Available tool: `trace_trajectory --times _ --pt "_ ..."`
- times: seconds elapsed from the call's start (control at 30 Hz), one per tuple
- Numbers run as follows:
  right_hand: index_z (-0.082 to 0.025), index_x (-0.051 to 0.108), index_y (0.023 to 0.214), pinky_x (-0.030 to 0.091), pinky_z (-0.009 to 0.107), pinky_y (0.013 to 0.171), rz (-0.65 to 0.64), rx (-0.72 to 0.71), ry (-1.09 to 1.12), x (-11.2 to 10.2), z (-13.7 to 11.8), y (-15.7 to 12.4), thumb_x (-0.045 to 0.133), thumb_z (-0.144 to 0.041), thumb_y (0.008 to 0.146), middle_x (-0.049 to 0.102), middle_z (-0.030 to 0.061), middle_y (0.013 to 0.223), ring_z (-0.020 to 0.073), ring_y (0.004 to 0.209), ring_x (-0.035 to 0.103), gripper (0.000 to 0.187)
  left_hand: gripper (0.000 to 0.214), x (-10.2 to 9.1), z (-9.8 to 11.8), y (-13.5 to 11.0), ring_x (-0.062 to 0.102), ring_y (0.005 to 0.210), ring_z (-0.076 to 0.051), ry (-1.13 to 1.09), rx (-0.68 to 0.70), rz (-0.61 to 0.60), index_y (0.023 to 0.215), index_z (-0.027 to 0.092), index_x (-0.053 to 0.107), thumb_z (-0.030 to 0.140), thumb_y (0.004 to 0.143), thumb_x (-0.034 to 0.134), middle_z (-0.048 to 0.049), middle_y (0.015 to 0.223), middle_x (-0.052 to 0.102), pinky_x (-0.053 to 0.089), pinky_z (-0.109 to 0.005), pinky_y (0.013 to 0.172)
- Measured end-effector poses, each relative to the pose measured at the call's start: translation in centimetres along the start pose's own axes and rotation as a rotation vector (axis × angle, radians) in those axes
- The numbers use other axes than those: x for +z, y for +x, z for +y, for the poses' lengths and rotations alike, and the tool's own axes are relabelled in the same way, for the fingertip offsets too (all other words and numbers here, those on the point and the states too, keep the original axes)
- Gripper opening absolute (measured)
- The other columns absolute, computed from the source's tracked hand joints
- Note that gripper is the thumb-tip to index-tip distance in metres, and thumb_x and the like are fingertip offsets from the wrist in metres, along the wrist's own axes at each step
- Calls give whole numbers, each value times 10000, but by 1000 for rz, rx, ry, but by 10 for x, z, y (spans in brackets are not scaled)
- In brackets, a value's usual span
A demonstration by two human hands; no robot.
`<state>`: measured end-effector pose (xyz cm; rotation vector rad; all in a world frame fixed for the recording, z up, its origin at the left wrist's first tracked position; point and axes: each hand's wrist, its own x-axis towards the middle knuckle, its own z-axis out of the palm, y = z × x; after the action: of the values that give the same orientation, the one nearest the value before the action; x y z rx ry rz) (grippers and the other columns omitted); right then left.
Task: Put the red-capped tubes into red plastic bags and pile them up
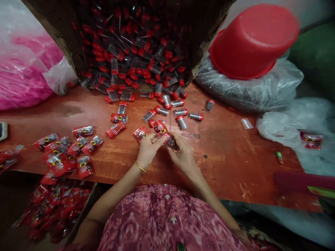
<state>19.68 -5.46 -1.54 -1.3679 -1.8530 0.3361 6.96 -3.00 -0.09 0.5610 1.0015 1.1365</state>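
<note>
My left hand (148,148) pinches a small red printed packet (160,128) at the middle of the wooden table (230,157). My right hand (183,153) grips a small clear container with dark contents (172,143), its end meeting the packet. Both hands are closed and close together. A gold bangle sits on my left wrist. Several red-capped clear containers (180,112) lie loose just beyond my hands. Several filled red packets (78,146) lie to the left.
A tipped cardboard box (62,45) spills many red-capped containers at the back. A red plastic tub (251,42) rests upside down on a grey bag at back right. Pink bagged stock sits back left. A box of packets (54,205) stands below the table's left edge.
</note>
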Motion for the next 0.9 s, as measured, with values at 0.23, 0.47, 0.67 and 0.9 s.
trace_trajectory --times 0.23,0.47,0.67,0.9 --pt "-167 519 1189 519 394 844 43 40 -13 10 -5 4 503 -135 797 665 109 1031 233 956 626 394 361 7 -11 -1 640 721 -111 -155 40 73 797 139 691 325 513 814 -43 802 724 465 -244 772" --pt "-122 507 1217 505 440 871 20 67 -55 13 -6 6 472 -118 793 654 147 1044 254 966 617 426 334 9 -16 -6 609 647 -86 -170 31 150 694 143 660 341 483 826 2 672 685 461 -222 718" --pt "-157 475 1259 468 443 934 10 44 -14 15 -10 11 496 -163 830 623 142 1123 247 1048 581 430 331 5 -5 1 580 603 -89 -129 23 103 658 129 662 414 541 784 -8 654 677 444 -222 649" --pt "-170 559 1017 521 272 580 -76 394 502 9 -5 6 510 -390 837 642 47 822 134 622 606 289 335 -3 7 8 591 616 -96 -147 50 137 665 128 650 380 501 800 -13 676 673 453 -234 657"
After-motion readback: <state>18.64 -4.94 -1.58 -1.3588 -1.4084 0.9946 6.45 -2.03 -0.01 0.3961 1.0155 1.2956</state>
